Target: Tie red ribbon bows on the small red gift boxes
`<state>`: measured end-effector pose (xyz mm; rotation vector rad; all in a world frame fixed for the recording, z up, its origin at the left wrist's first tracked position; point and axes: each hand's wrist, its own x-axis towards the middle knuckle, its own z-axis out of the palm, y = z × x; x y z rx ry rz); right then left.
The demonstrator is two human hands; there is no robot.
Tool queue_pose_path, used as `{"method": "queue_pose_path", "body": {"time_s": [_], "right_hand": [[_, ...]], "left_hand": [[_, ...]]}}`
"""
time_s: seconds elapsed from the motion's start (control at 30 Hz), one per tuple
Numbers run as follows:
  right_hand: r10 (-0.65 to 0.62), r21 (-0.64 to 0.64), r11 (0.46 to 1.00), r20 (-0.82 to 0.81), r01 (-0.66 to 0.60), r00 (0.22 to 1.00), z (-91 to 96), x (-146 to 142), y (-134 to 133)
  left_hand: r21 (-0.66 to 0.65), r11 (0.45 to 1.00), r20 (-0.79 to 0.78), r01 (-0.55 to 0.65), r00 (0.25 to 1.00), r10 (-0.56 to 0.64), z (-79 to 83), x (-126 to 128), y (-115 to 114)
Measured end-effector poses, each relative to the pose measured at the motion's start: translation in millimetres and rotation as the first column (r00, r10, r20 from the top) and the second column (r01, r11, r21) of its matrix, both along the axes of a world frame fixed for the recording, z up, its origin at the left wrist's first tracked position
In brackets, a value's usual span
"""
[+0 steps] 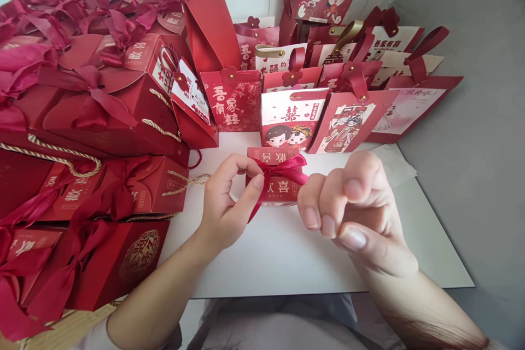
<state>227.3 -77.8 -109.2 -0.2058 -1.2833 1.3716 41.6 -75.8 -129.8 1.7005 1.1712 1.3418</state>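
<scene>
A small red gift box [283, 188] with gold characters stands on the white board [287, 251] in front of me. A dark pink satin ribbon [285, 167] crosses its top. My left hand [227, 202] pinches one end of this ribbon at the box's left side, thumb and forefinger closed. My right hand [356, 213] is raised closer to the camera at the box's right side, fingers curled, and seems to pinch the ribbon's other end; the contact is hidden behind the fingers.
Red boxes with ribbon bows and rope handles [94, 115] pile up on the left. Red and white paper gift bags [328, 98] stand in rows behind the small box. Grey floor [484, 175] lies to the right of the board.
</scene>
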Motion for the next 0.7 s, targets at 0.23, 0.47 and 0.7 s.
{"method": "queue_pose_path", "body": {"time_s": [0.23, 0.47, 0.7], "right_hand": [[0.008, 0.004, 1.000, -0.011, -0.008, 1.000, 3.0, 0.0, -0.5], [0.032, -0.022, 0.999, -0.018, -0.032, 0.999, 4.1, 2.6, 1.7], [0.076, -0.071, 0.995, -0.023, -0.077, 0.997, 3.7, 4.1, 0.5]], "left_hand": [[-0.004, 1.000, 0.016, 0.009, 1.000, -0.009, -0.4, 0.5, -0.6], [-0.005, 1.000, 0.001, 0.001, 1.000, -0.001, -0.8, 0.3, -0.4], [-0.019, 1.000, -0.002, -0.008, 1.000, 0.008, -0.4, 0.8, -1.0]]}}
